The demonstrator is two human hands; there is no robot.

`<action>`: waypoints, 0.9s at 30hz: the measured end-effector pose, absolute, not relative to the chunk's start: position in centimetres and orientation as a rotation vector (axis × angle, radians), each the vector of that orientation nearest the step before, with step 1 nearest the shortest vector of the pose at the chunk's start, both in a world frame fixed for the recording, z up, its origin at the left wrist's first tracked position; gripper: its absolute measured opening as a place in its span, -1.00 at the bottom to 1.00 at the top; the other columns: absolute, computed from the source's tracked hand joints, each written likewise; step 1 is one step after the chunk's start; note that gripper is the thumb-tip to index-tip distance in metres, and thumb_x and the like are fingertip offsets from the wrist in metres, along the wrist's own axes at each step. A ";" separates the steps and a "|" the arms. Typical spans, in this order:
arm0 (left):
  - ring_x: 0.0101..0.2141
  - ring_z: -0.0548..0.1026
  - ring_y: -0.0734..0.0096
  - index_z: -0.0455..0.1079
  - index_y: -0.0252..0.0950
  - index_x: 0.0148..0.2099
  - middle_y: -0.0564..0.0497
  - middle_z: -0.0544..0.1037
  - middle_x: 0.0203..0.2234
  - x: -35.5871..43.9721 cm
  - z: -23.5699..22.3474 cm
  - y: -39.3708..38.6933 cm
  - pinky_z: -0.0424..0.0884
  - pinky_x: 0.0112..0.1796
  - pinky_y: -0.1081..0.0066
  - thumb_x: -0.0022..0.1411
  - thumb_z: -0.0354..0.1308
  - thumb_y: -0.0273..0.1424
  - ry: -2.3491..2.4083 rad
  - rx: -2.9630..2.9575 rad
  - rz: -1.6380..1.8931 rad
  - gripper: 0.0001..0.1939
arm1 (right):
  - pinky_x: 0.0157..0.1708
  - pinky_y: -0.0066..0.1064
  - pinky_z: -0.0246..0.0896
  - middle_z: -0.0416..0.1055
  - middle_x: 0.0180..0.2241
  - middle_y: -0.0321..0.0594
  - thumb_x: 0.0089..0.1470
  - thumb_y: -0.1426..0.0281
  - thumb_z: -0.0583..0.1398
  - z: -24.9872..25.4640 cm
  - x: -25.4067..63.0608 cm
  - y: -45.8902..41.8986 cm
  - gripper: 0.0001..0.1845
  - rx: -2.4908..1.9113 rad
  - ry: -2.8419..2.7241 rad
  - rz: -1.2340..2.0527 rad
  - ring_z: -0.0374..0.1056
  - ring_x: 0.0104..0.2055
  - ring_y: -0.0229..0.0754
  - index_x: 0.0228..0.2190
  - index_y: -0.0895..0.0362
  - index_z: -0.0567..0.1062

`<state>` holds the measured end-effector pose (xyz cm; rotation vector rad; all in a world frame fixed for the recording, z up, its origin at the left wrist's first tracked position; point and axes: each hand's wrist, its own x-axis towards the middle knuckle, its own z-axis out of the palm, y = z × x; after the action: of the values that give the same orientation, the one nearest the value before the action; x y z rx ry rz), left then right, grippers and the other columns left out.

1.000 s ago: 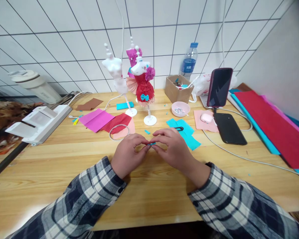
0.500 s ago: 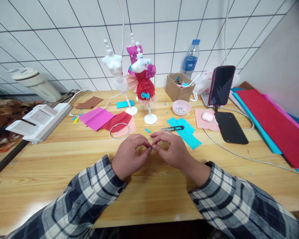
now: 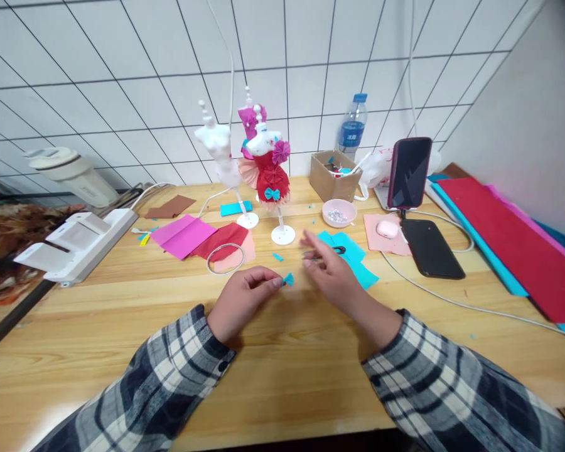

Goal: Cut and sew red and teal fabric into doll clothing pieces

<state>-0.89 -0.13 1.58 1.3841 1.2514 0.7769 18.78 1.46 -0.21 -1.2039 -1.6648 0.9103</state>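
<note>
Between thumb and forefinger, my left hand point(image 3: 246, 297) pinches a small blue paper bow point(image 3: 289, 279), one fanned end sticking out to the right. To its right, my right hand point(image 3: 332, 276) is open with fingers apart, over the thread snips point(image 3: 339, 250), which it partly hides. Under the snips lie sheets of blue crepe paper point(image 3: 365, 275). A small blue scrap point(image 3: 277, 257) rests just beyond my hands. Behind it stands a small dress form point(image 3: 272, 172) in a red paper dress with a blue bow at the front.
A bare white dress form point(image 3: 220, 147) and another in magenta stand behind. Left are magenta paper point(image 3: 182, 235) and a metal ring point(image 3: 226, 258). Right are a pink bowl of beads point(image 3: 339, 213), a cardboard box point(image 3: 334, 177), a propped phone point(image 3: 409, 172) and a cable.
My hands were together, fingertips touching. Now my right hand has moved off to the right and opened, and the blue bow shows in my left fingers. The view has tilted slightly up.
</note>
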 end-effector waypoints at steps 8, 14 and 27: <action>-0.41 0.41 0.38 0.47 -0.33 -0.38 0.00 0.52 -0.46 -1.1 1.4 0.1 0.32 -0.34 0.40 0.03 0.25 -0.21 1.170 1.258 0.798 -0.74 | -0.07 -0.28 0.19 0.50 -0.15 -0.22 -0.01 0.27 0.29 0.8 18.0 0.0 -0.62 -0.920 -1.997 0.664 0.37 -0.10 -0.16 -0.10 0.02 0.48; -0.53 0.32 0.47 0.44 -0.33 -0.38 0.06 0.44 -0.57 -1.1 1.6 0.1 0.23 -0.48 0.46 0.05 0.22 -0.17 1.215 1.314 0.712 -0.71 | -0.26 -0.36 0.19 0.55 -0.40 -0.31 0.04 0.32 0.26 0.9 18.3 0.7 -0.90 -1.045 -1.999 0.655 0.41 -0.35 -0.23 -0.37 0.03 0.58; -0.02 0.39 0.17 0.49 -0.21 -0.24 -0.10 0.50 -0.17 -1.6 1.6 -0.4 0.25 0.02 0.08 0.18 0.14 -0.37 1.273 2.548 0.873 -0.88 | -0.24 -0.32 0.13 0.54 -0.38 -0.27 0.12 0.32 0.19 0.4 17.8 -0.2 -0.86 -1.097 -2.085 0.481 0.41 -0.31 -0.19 -0.36 0.04 0.57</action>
<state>-1.62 -0.36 1.58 2.5476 1.2732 0.8732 17.83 -0.24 0.38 -1.0974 -2.0849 0.4806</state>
